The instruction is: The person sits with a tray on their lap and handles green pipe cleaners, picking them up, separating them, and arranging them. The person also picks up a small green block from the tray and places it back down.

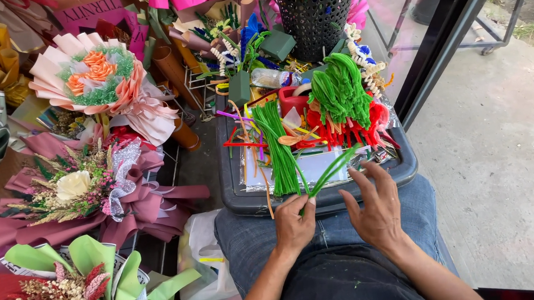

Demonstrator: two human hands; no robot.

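My left hand (pixel 294 223) pinches the ends of a few green pipe cleaners (pixel 332 170) that fan up and to the right over the tray's near edge. Beside them my right hand (pixel 376 206) hovers with fingers spread, holding nothing, its fingertips close to the strands. A dark grey plastic tray (pixel 233 194) rests on my lap in blue jeans. On it lie a straight bundle of green pipe cleaners (pixel 277 146), a bent green bunch (pixel 340 91) and red pipe cleaners (pixel 363 126) over white paper.
Wrapped bouquets lie left: a peach paper one (pixel 102 85), a maroon one (pixel 92 192), a green-wrapped one (pixel 85 281). A black mesh basket (pixel 312 17) stands behind the tray. A white plastic bag (pixel 205 256) sits by my knee. Concrete floor (pixel 493 156) and a dark metal frame lie right.
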